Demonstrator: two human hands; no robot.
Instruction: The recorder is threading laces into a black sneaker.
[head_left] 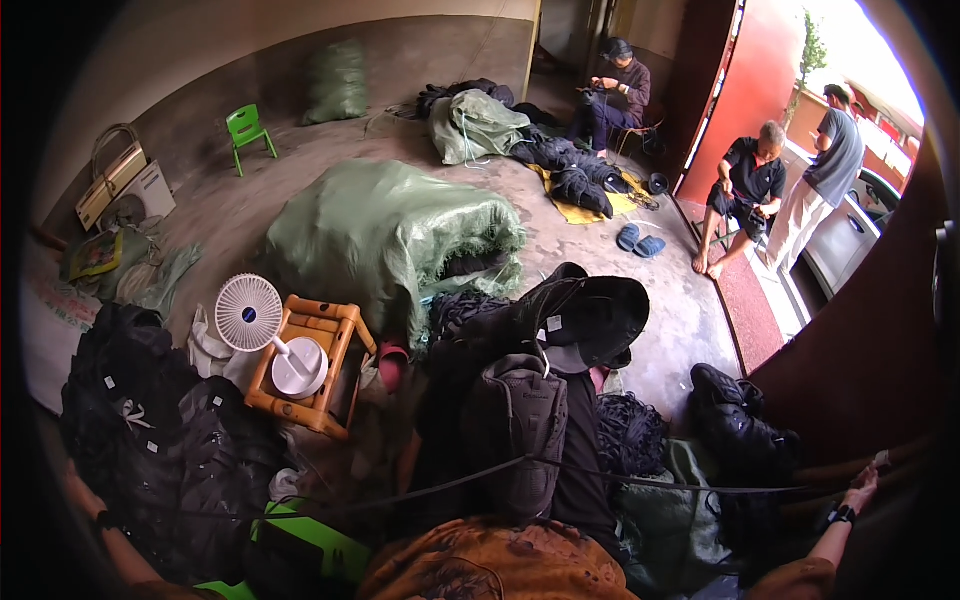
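My arms are spread wide, with a long black shoelace [660,486] stretched between my hands. At the far left my left hand [84,494] is closed on one end, its fingers partly lost in the dark rim. My right hand [862,486] grips the other end at the far right. The middle of the lace crosses a dark grey mesh piece [522,425], which looks like a shoe upper, lying on my lap. Beyond it, over my knees, rest black pieces [598,312] with small white labels, seemingly more uppers.
Black pieces [150,400] are heaped at left, beside a white fan [298,368] on a bamboo stool [340,318]. Ahead stands a green sack [360,220]. Tangled black laces [630,435] lie at right, near a black bundle [735,425]. Several people sit or stand near the doorway.
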